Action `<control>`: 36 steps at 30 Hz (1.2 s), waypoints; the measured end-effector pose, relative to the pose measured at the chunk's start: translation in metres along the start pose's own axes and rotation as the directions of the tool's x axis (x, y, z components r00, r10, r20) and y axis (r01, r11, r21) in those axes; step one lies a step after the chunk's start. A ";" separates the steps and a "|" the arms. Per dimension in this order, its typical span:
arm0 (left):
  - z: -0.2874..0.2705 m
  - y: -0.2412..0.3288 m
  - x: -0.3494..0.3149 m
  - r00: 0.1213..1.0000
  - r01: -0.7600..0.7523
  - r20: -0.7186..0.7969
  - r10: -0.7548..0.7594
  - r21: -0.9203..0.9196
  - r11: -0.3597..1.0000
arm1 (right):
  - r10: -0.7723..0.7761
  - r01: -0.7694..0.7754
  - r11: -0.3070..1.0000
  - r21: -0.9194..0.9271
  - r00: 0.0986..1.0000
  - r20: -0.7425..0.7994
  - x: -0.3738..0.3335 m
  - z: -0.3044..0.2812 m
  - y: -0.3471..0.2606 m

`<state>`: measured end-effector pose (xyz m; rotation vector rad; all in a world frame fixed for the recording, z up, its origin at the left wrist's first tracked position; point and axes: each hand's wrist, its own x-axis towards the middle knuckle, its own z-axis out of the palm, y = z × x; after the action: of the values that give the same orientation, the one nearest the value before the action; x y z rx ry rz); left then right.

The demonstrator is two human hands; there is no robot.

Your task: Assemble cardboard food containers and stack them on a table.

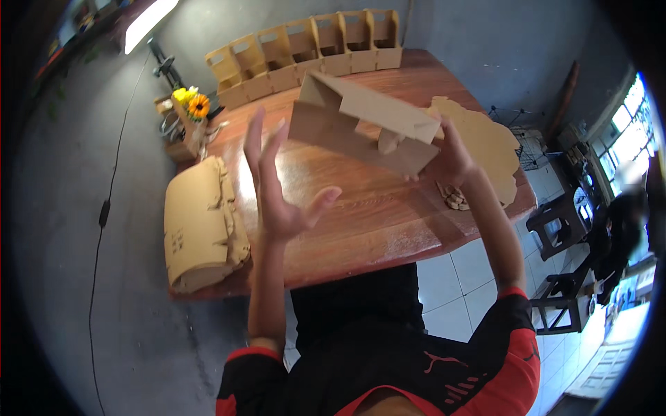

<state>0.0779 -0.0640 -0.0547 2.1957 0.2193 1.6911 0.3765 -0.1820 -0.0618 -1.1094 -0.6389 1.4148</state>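
Observation:
A brown cardboard box (326, 128), folded into shape with a cut-out in its side, is tilted in the air above the wooden table (326, 243). My right hand (451, 158) grips it at its right end, fingers and thumb wrapped round the edge. To the left of the box, my left hand (281, 204) is raised, its fingers and thumb spread apart with nothing in them. A small flap or loose bit of card (388, 141) shows at the cut-out; which it is I cannot tell.
Several folded cardboard boxes (303, 47) line the table's far edge. Flat cardboard pieces are stacked at left (198, 225) and right (496, 149), with small cardboard scraps (454, 199) nearby. A holder (182, 147) with flowers (198, 106) stands at far left. A stool (560, 223) and a person (624, 222) are at right.

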 end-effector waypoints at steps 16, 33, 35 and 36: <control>-0.028 0.018 -0.020 0.960 0.262 0.132 -0.245 -0.129 0.957 | -0.800 0.788 0.517 -0.335 0.584 0.137 -0.036 0.064 0.055; -0.030 0.026 -0.042 0.890 0.454 0.157 -0.428 -0.225 0.862 | -0.849 0.814 0.280 -0.509 0.458 0.265 -0.020 0.082 0.079; -0.027 0.025 -0.046 0.910 0.410 0.168 -0.379 -0.235 0.881 | -0.851 0.822 0.361 -0.440 0.483 0.205 -0.016 0.083 0.084; -0.027 0.024 -0.046 0.908 0.417 0.167 -0.385 -0.254 0.873 | -0.841 0.833 0.445 -0.328 0.515 0.166 -0.015 0.084 0.085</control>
<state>0.0373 -0.0972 -0.0817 1.8650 0.3527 1.2785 0.2628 -0.1939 -0.0988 -0.8524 -1.2740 0.3855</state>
